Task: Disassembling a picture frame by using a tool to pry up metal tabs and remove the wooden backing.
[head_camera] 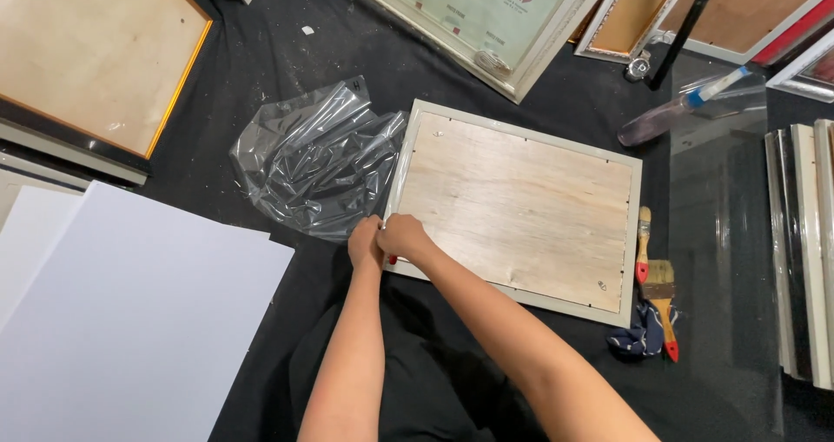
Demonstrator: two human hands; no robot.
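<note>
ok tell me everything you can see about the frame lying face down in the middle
The picture frame lies flat, back side up, on the black cloth, turned slightly askew. Its border is pale grey-white and narrow; inside sits a light plywood backing board with visible grain, with small dark fasteners dotted along its edges. Both hands meet at its near left corner: the left hand and the right hand, with something small and red showing just under them. Crumpled clear plastic wrap lies against its left edge.

Pale-rimmed picture frame [516, 209] with plywood backing, face-down and flat on black cloth, slightly askew
</note>
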